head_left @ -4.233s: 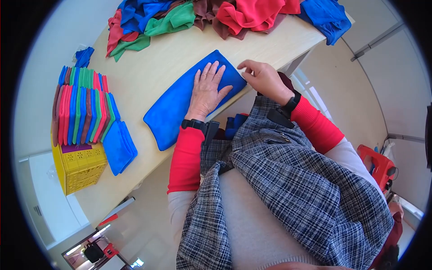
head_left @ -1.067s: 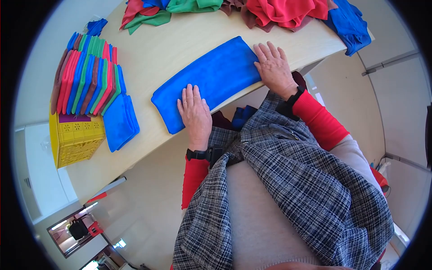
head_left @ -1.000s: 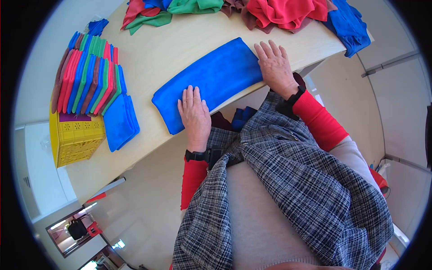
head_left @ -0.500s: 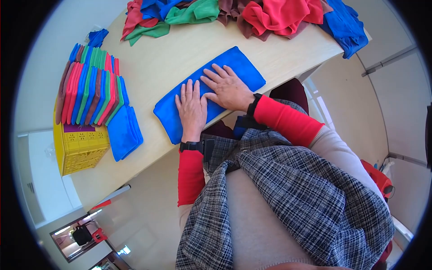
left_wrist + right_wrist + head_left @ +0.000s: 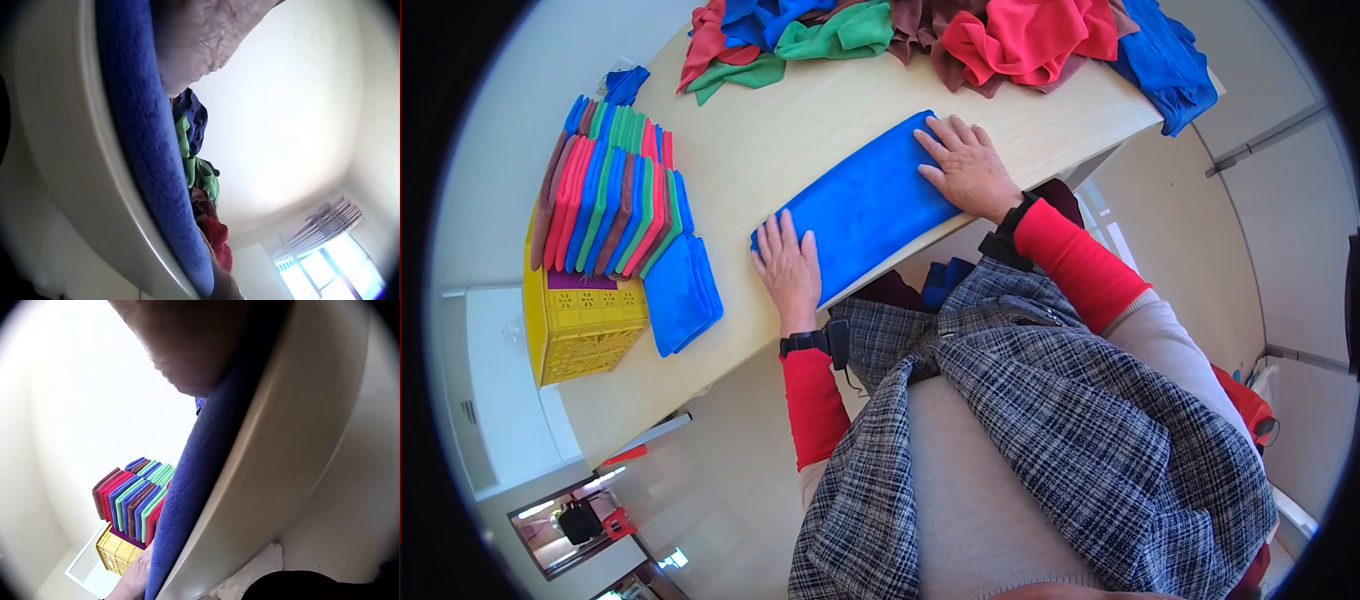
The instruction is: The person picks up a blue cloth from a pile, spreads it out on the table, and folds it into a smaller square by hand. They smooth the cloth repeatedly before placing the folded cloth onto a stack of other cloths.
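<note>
A folded blue towel (image 5: 865, 205) lies flat as a long strip along the table's near edge in the head view. On its left end rests my left hand (image 5: 788, 272), fingers extended towards the far corner. My right hand (image 5: 972, 170) lies over the right end, fingers spread and thumb apart. Neither hand grips the cloth. From the left wrist, the towel (image 5: 147, 144) shows side-on as a thick fuzzy layer under the hand (image 5: 203, 40). The right wrist view likewise has the towel's edge (image 5: 187, 494) beneath the right hand (image 5: 194, 347).
A yellow crate (image 5: 590, 330) at the left carries upright folded towels (image 5: 605, 205) in red, blue, green and brown. Folded blue towels (image 5: 680, 295) lean beside it. Loose towels (image 5: 1020, 40) heap along the far side. The table's near edge (image 5: 740, 355) runs close to the body.
Half a second ago both hands lay close together on the towel's middle. Since then they have spread apart, the left to the left end and the right to the right end.
</note>
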Demonstrator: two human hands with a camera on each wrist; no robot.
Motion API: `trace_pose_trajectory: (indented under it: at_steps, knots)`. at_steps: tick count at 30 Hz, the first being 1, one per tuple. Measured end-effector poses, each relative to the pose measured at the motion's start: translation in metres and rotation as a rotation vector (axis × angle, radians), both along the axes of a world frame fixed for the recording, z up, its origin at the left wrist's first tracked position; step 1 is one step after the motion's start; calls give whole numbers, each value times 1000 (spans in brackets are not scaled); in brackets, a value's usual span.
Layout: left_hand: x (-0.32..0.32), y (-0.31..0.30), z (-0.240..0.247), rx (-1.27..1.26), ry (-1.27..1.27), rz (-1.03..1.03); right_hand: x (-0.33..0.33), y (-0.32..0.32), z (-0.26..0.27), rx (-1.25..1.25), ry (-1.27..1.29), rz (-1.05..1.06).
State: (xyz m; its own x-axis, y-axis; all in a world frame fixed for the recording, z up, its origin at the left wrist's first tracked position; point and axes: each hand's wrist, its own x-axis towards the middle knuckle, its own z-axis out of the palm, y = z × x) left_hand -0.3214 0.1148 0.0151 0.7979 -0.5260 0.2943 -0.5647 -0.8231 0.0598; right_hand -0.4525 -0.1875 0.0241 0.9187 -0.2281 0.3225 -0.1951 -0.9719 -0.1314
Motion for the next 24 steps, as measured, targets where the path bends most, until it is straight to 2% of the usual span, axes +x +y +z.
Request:
trace_pose_trajectory:
  at_steps: [1,4,5,8,11,12,13,14,16,17,20,21,24]
  knots:
    - [-2,6,1,-3,-7,5,-2,-2,0,-3,10,-24]
    - [-9,27,7,-220,24,196,-1,-3,4,-8,21,-63]
    - [-13,28,12,-220,18,201,-2,-1,8,-44,37,-64]
    - [-27,26,26,-70,99,398,-3,15,24,-101,59,-74]
    - [-18,28,16,-161,157,383,-3,55,36,52,-3,176]
    - [-13,25,11,-213,196,372,-3,66,36,61,-12,153]
    - [-8,25,7,-203,190,347,0,78,33,75,6,231]
    - [-3,29,5,-358,325,327,-1,85,30,89,23,311]
    - [6,41,5,-662,604,294,-8,91,27,87,57,304]
    - [7,45,9,-653,601,287,-10,95,26,74,102,322]
    - [11,56,18,-1301,1162,45,-10,97,24,47,161,332]
    - [11,58,21,-1298,1164,42,-10,97,23,33,178,320]
    - [16,64,32,-1444,1402,181,-10,100,20,16,201,312]
